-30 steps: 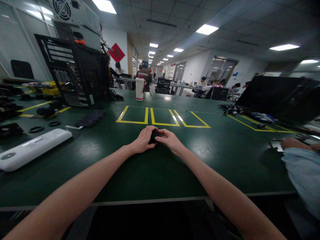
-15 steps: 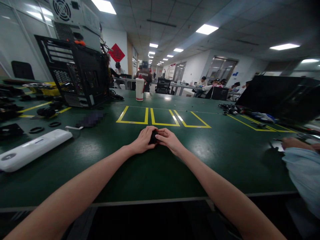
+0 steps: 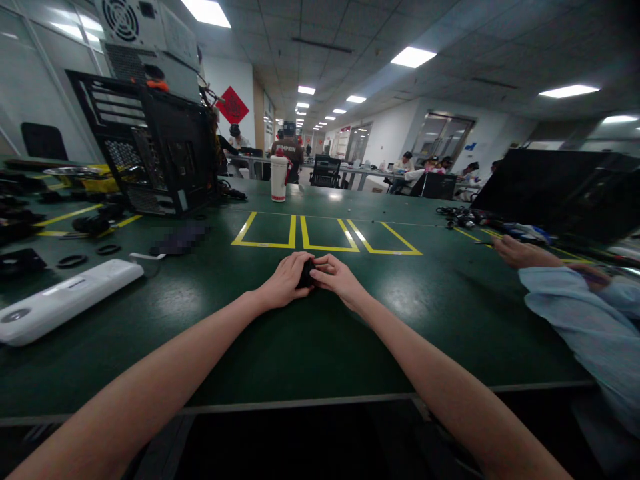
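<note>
A small black object (image 3: 307, 274) sits between my two hands, low over the green table (image 3: 300, 347); its kind is hidden by my fingers. My left hand (image 3: 285, 281) is closed around its left side, the fingers curved over its far edge. From the right, my right hand (image 3: 339, 279) grips it with bent fingers, the thumb lying against its near face. Just beyond my hands, yellow tape (image 3: 330, 249) outlines several boxes on the tabletop.
A white elongated device (image 3: 70, 300) lies to the left, near two black rings (image 3: 73, 261). An open black computer case (image 3: 165, 153) and a white cup (image 3: 279, 177) stand farther back. On the right, a co-worker's hand (image 3: 530, 253) reaches over the table beside a large black panel (image 3: 560, 193).
My hands and the black object have stayed almost still. The co-worker's arm on the right has moved farther over the table, leftward and away from me.
</note>
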Available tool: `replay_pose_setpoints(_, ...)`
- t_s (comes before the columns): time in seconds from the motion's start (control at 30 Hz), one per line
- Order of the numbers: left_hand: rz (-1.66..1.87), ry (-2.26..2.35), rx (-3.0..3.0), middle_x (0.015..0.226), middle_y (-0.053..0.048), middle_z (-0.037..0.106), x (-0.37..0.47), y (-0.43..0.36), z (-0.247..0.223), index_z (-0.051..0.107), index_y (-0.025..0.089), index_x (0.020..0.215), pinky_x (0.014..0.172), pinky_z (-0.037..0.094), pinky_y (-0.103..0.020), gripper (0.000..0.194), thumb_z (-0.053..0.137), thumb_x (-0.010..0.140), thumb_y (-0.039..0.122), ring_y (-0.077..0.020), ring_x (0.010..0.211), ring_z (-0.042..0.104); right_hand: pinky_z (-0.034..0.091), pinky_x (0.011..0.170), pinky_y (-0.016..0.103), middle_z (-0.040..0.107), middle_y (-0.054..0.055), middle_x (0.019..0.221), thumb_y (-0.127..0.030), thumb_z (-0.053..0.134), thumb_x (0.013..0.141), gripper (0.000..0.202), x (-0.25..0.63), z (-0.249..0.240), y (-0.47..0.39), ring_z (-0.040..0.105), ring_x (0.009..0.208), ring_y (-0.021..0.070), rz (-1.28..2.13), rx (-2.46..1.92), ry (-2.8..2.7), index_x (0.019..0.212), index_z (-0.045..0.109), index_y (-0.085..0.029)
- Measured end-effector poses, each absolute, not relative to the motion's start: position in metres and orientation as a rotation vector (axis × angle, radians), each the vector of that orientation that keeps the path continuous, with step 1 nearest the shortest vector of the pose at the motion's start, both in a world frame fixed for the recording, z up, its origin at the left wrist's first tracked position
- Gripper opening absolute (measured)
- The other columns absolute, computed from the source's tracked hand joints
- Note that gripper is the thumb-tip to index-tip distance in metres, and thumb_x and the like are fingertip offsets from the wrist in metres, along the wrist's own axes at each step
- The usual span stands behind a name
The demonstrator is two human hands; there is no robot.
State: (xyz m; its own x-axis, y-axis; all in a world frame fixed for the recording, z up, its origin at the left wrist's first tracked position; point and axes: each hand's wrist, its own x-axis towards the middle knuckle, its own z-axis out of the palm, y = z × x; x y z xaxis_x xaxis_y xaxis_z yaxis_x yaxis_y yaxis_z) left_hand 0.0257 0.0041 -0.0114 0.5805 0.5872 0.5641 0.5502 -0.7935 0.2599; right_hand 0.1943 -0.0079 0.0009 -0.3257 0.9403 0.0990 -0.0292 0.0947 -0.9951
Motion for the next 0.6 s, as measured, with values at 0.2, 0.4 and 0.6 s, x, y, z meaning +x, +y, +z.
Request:
replay_pose_setpoints(0.2,0.967,1.046,2.775,0.119,-0.01,0.04,0.026,0.0025,-0.0101,0.026,0.02,0.121,0.099,0.024,-0.043,0.059,0.057,0.07,0.024,-0.0236,0.115,0.036,0.043,0.083,0.037,0.057,0.005,0.095,-0.03,0.064,0.065,0.033,0.1938,-0.0024,-0.0035,0.054,0.09,0.0165,1.316,-1.013,-1.511,0.093,0.054,-0.018)
replay_pose_setpoints(0.4,0.945,1.049,2.763,0.118,-0.009,0.041,0.0247,0.0016,-0.0087,0.026,0.02,0.119,0.097,0.026,-0.043,0.058,0.056,0.07,0.024,-0.0239,0.114,0.037,0.043,0.082,0.034,0.057,0.001,0.088,-0.021,0.072,0.055,0.042,0.1968,0.0009,-0.0079,0.053,0.089,0.0155,1.277,-0.933,-1.592,0.092,0.051,-0.021)
replay_pose_setpoints(0.6,0.948,1.059,2.754,0.119,-0.009,0.04,0.0259,0.0018,-0.009,0.025,0.021,0.12,0.097,0.025,-0.044,0.059,0.057,0.07,0.025,-0.0242,0.114,0.037,0.045,0.078,0.034,0.058,0.001,0.087,-0.032,0.065,0.063,0.029,0.1943,0.0,-0.0075,0.055,0.086,0.0151,1.313,-0.952,-1.511,0.087,0.052,-0.022)
